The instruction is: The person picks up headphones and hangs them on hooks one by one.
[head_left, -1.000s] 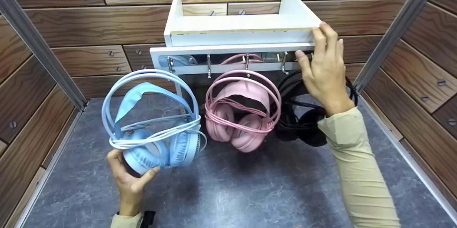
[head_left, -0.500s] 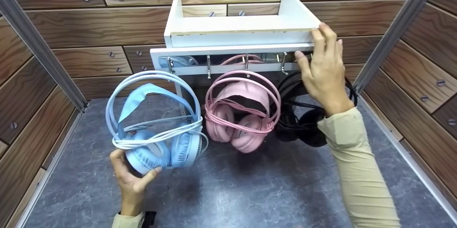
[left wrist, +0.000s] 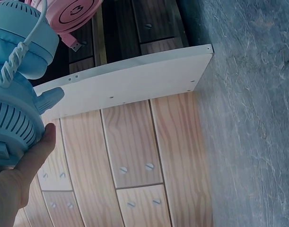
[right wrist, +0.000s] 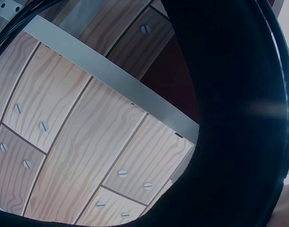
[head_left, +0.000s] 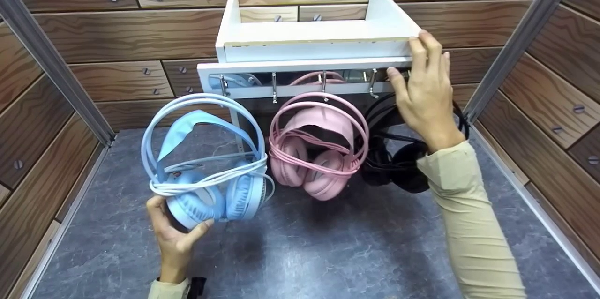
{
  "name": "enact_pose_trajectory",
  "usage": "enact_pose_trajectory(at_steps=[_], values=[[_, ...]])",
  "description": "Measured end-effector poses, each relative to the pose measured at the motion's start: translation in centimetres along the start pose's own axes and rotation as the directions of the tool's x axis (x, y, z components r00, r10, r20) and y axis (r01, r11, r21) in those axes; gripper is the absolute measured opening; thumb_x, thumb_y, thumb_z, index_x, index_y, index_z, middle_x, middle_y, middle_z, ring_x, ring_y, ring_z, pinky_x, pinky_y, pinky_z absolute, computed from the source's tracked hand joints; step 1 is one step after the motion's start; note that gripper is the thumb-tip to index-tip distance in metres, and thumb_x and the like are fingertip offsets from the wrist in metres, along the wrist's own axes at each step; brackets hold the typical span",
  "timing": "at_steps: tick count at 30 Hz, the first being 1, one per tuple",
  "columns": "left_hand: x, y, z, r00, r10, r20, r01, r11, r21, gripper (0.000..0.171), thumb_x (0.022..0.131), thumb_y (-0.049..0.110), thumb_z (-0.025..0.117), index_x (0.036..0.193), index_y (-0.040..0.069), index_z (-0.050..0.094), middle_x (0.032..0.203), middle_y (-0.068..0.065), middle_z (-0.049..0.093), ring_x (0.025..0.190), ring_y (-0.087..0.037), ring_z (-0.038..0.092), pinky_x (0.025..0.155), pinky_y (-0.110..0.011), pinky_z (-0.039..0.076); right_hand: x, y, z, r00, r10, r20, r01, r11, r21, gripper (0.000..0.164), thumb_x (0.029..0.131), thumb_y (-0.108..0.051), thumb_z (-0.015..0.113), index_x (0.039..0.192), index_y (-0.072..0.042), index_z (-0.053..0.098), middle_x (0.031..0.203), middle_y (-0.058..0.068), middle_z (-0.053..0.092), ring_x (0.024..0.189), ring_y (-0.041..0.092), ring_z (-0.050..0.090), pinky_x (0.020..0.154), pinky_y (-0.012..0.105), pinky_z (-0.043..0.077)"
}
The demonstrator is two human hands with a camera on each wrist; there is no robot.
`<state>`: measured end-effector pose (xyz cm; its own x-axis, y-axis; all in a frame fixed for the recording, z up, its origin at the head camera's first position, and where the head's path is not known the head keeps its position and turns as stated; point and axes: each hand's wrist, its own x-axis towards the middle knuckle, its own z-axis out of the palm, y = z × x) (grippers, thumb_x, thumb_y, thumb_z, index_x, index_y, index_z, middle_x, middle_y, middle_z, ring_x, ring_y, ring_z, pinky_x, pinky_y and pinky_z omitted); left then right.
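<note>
In the head view my left hand (head_left: 174, 238) grips a light-blue pair of headphones (head_left: 194, 198) by an ear cup, thumb in front. Its looped headband stands up near the leftmost hook, and I cannot tell if they touch. The white wall shelf (head_left: 300, 29) has a hook rail (head_left: 304, 63) with several metal hooks. My right hand (head_left: 429, 90) rests on the rail's right end, fingers extended over the shelf's corner. Pink headphones (head_left: 323, 175) hang below the rail in the middle. Black headphones (head_left: 408, 168) hang at the right, partly behind my right wrist.
Wood-patterned panels (head_left: 140, 36) form the back and sides, with grey metal posts (head_left: 61, 64) at the corners. A dark grey marbled floor (head_left: 300, 247) lies below. In the right wrist view the black headband (right wrist: 239, 109) blocks much of the sight.
My left hand and the light-blue headphones have shifted slightly to the right. My right hand stays at the same place on the rail's right end.
</note>
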<state>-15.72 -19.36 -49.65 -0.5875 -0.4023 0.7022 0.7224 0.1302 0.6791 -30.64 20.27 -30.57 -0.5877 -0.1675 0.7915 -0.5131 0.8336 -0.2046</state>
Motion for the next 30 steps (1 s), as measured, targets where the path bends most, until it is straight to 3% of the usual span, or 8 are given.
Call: enact_pose_trajectory(at_steps=[6,13,22,30], values=[[0.0,0.0,0.0,1.0,0.005,-0.007,-0.005,1.0,-0.001,0.077,0.052,-0.022,0.068,0.12,-0.023,0.03,0.125,-0.007,0.056,0.107,-0.02,0.053,0.096,-0.027,0.041,0.0,0.0,0.0,1.0,-0.003,0.002,0.003,1.0,0.0,0.054,0.105,-0.034,0.05,0.14,0.006,0.037,0.15,0.03,0.033,0.137,0.054,0.034,0.119,0.059,0.011],[0.1,-0.1,0.3,1.0,-0.002,0.007,0.002,0.998,-0.062,0.076,0.052,-0.023,0.068,0.118,-0.023,0.029,0.127,-0.008,0.055,0.109,-0.021,0.053,0.098,-0.028,0.041,0.0,0.0,0.0,1.0,0.001,0.007,-0.001,1.0,0.006,0.052,0.106,-0.033,0.049,0.139,0.005,0.037,0.15,0.03,0.032,0.138,0.054,0.034,0.119,0.058,0.01],[0.1,0.0,0.7,1.0,0.01,0.025,-0.009,0.999,-0.031,0.076,0.053,-0.022,0.068,0.119,-0.022,0.03,0.127,-0.008,0.055,0.109,-0.02,0.052,0.097,-0.027,0.041,-0.1,0.1,0.0,1.0,0.009,0.01,-0.01,1.0,0.016,0.052,0.106,-0.033,0.05,0.14,0.005,0.038,0.151,0.029,0.032,0.139,0.053,0.033,0.118,0.06,0.009],[-0.1,0.3,1.1,0.999,-0.012,0.046,0.015,0.997,-0.077,0.077,0.054,-0.026,0.067,0.121,-0.02,0.03,0.128,-0.012,0.052,0.108,-0.022,0.052,0.094,-0.027,0.044,0.1,0.0,-0.1,1.0,0.019,0.013,-0.02,1.0,0.016,0.054,0.105,-0.032,0.051,0.141,0.006,0.038,0.151,0.029,0.033,0.139,0.053,0.034,0.119,0.059,0.009]])
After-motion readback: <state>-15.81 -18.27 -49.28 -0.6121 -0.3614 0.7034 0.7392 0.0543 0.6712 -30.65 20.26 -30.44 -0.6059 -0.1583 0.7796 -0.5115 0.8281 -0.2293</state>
